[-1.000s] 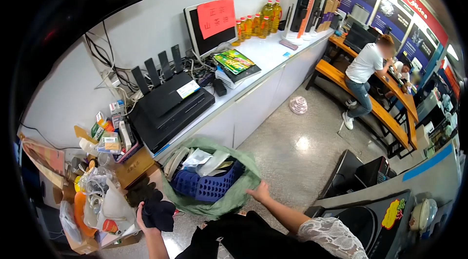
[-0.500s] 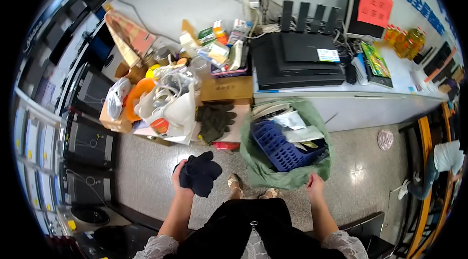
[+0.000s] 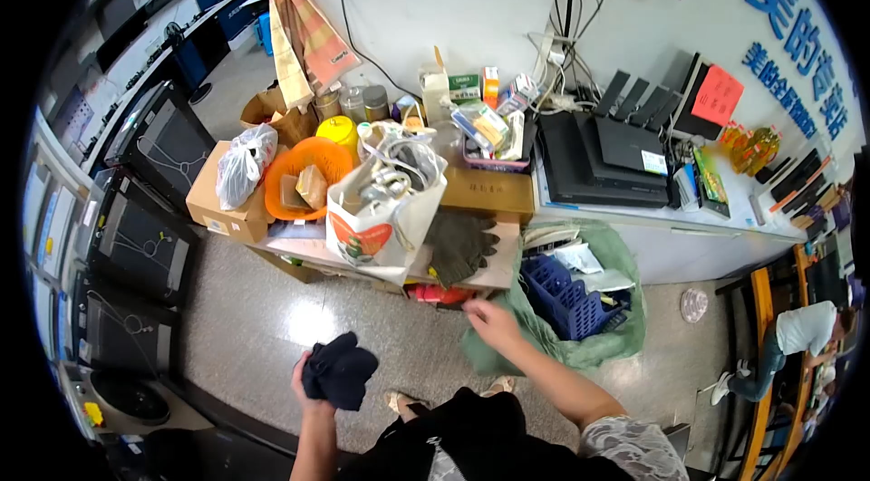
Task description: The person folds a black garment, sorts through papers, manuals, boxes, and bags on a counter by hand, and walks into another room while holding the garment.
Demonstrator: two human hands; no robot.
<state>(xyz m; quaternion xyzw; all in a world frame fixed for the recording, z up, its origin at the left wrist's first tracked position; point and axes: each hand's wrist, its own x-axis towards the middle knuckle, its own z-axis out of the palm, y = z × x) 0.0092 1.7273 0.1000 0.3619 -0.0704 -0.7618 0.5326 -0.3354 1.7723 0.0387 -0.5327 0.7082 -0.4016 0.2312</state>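
Observation:
My left hand (image 3: 304, 381) is closed around a bundle of dark navy cloth (image 3: 339, 370), held above the floor; its fingers are mostly hidden behind it. My right hand (image 3: 494, 325) hovers with curled fingers and nothing visible in them, over the left side of a green sack (image 3: 625, 331). Inside the sack sit a blue plastic basket (image 3: 566, 300) and some white packets (image 3: 605, 280). Just beyond my right hand, dark grey-green gloves (image 3: 460, 248) lie at the front of a low table.
On the table stand a white bag of cables (image 3: 385, 218), an orange basket (image 3: 308, 164) and a cardboard box (image 3: 227, 200). A counter at right carries black electronic boxes (image 3: 589, 164). Another person (image 3: 807, 331) is at far right. Stacked dark appliances (image 3: 140, 241) line the left.
My right hand has moved left and forward from the sack's front rim. My left hand still holds the dark cloth. The view has turned left, shifting the surroundings to the right.

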